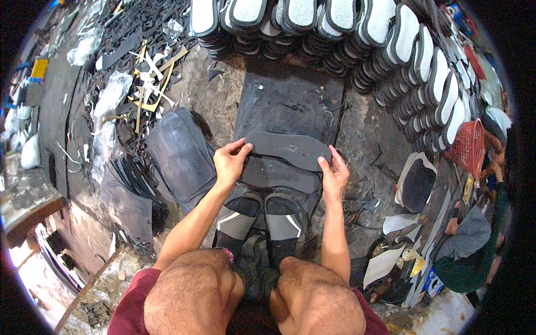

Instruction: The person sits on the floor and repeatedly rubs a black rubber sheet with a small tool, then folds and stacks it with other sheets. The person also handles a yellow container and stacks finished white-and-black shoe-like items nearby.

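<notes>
A dark grey shoe sole (287,148) is held crosswise in front of me, one end in each hand. My left hand (230,160) pinches its left end between thumb and fingers. At its right end my right hand (335,174) grips with the thumb on top. Just below it lies a second dark sole-shaped piece (279,174), partly covered by the held one. Both are over a black rubber mat (293,95) on the floor. My feet in grey and black slippers (283,219) are close to the mat's near edge.
Tall stacks of white-topped soles (379,22) curve around the far and right side. Dark flat sheets (178,153) are piled at left, beyond them black offcuts (134,33). A red basket (467,146) stands at right, near another person's arm (491,159).
</notes>
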The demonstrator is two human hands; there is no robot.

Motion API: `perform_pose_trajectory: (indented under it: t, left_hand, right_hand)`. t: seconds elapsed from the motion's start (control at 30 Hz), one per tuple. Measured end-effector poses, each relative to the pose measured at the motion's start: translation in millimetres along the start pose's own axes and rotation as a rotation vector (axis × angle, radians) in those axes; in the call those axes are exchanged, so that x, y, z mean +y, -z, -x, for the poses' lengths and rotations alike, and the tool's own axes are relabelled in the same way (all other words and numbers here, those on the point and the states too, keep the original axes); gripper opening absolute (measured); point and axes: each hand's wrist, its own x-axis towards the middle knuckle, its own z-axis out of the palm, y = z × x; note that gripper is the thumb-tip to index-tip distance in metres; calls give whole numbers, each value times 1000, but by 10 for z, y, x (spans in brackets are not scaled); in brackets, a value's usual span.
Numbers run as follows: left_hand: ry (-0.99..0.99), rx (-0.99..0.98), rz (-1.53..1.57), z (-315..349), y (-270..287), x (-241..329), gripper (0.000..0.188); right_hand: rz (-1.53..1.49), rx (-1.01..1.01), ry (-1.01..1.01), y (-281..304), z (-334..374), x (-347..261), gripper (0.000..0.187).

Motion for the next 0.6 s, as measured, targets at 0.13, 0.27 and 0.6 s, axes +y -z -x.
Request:
perform_pose_trajectory:
  t: [0.13, 0.27, 0.6]
  left_hand:
    - [55, -17, -39, -12, 23, -1, 43]
    - [133, -6, 82, -1, 16, 49, 42]
    - [119, -56, 98, -78, 7, 127, 43]
  right_hand:
    - [23, -4, -32, -7, 8, 19, 52]
    - [24, -17, -49, -10, 1, 56, 53]
    - [33, 3, -39, -25, -30, 96, 52]
